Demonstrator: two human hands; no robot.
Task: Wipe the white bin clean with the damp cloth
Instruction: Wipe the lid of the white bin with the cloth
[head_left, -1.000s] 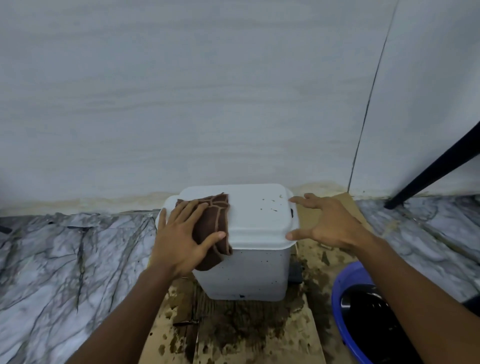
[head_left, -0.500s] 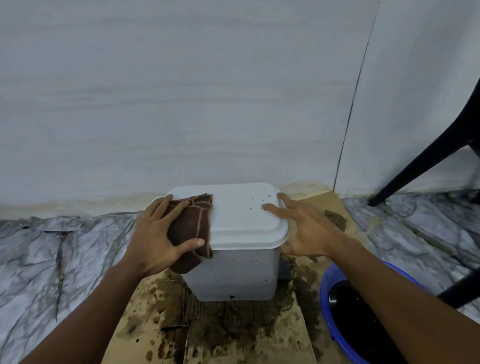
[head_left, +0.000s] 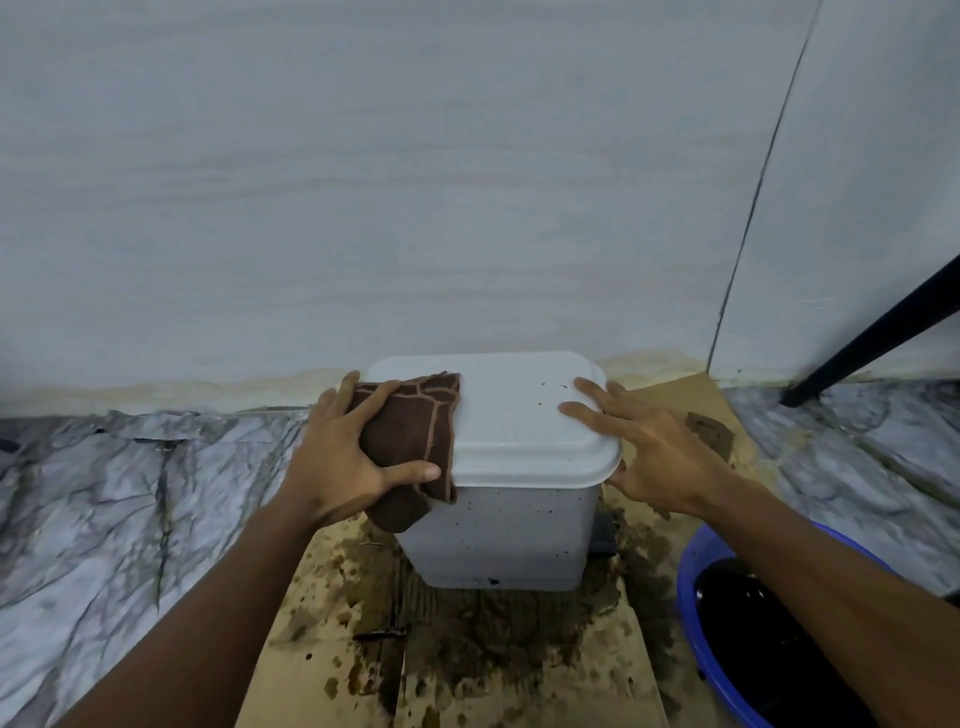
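One cloth (head_left: 411, 439) on white bin (head_left: 511, 535)

White bin (head_left: 498, 530), dark-speckled. Brown cloth (head_left: 410, 441), tan-lined. Grey-white veined marble floor (head_left: 104, 493). Tan cardboard (head_left: 291, 680), blotched dark brown. Blue basin (head_left: 687, 603), seemingly black inside. Pale grey wall (head_left: 415, 182), faintly streaked. Black pole (head_left: 883, 332) at right.

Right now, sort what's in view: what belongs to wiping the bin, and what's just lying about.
Job: white bin, brown cloth, left hand, right hand, blue basin (probably rinse water).
Lying about: stained cardboard, black leg.
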